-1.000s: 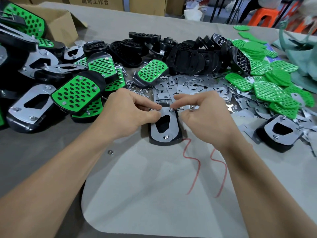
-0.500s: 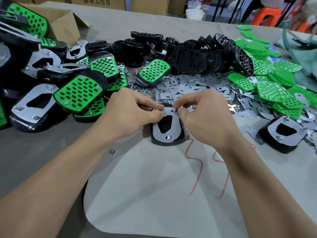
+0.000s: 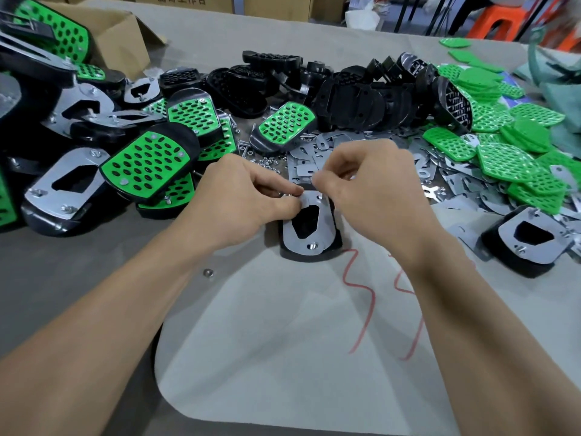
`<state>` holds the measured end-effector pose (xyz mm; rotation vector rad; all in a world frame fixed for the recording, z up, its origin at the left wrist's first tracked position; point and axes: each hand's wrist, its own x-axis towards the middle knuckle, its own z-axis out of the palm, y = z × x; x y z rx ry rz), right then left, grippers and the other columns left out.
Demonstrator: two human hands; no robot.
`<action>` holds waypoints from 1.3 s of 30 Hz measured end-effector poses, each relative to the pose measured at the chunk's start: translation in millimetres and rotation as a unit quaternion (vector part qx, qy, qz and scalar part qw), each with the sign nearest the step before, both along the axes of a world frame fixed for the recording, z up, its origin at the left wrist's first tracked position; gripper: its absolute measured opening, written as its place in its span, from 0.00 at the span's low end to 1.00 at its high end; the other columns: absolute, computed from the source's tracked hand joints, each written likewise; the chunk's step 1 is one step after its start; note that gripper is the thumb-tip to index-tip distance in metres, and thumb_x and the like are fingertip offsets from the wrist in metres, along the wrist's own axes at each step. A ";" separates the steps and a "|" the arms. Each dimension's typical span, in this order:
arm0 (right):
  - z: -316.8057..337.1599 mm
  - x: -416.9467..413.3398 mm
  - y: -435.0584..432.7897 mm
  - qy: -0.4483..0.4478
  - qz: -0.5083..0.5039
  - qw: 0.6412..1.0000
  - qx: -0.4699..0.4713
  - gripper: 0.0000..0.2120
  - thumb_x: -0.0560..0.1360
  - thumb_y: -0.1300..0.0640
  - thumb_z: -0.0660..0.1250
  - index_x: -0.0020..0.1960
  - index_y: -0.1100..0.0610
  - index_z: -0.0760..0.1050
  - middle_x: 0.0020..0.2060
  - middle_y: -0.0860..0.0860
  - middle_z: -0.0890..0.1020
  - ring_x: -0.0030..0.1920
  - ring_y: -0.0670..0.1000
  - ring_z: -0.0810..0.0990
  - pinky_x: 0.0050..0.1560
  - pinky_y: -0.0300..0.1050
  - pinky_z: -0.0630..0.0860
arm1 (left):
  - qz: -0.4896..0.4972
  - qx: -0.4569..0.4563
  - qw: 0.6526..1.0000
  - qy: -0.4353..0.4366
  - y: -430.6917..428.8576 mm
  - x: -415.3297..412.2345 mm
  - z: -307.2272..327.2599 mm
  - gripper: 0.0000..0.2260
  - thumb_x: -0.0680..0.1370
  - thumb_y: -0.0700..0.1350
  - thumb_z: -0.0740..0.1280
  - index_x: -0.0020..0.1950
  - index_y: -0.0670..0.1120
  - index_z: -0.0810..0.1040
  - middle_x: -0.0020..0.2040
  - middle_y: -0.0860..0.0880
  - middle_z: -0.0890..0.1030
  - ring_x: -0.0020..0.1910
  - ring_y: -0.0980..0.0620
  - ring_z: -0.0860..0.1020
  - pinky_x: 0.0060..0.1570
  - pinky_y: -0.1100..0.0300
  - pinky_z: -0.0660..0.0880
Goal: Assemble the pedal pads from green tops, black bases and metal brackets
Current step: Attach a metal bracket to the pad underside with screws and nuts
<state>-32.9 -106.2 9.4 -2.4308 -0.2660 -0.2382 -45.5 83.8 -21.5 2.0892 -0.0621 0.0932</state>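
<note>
Fingers [image 3: 276,183] pinch bracket [image 3: 326,226] at its far end

Left hand [image 3: 239,196]: fingers curled, thumb and forefinger pinching the bracket's far left corner. Right hand [image 3: 374,190]: fingertips bunched over the far hole, blurred, cannot tell what they grip. Bracket is flat and silver, with a dark centre cut-out and a nut [image 3: 311,246] at the near end. It sits on a black base [image 3: 309,258] on the table [image 3: 78,278], between both hands.

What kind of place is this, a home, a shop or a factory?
Probably a factory or workshop assembly bench: heaps of identical green tops, black bases and metal brackets cover the table, cardboard cartons stand behind, while the left hand and right hand pinch at one pedal pad.
</note>
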 end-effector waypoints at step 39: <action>-4.5 -5.5 -4.6 0.020 0.046 0.997 -0.057 0.06 0.75 0.59 0.66 0.43 0.49 0.78 0.40 0.49 0.84 0.35 0.50 0.79 0.37 0.43 0.75 | 0.002 0.004 1.000 0.005 -1.3 -0.7 0.4 0.06 0.68 0.53 0.82 0.42 0.61 0.88 0.35 0.54 0.86 0.33 0.60 0.79 0.39 0.62 0.74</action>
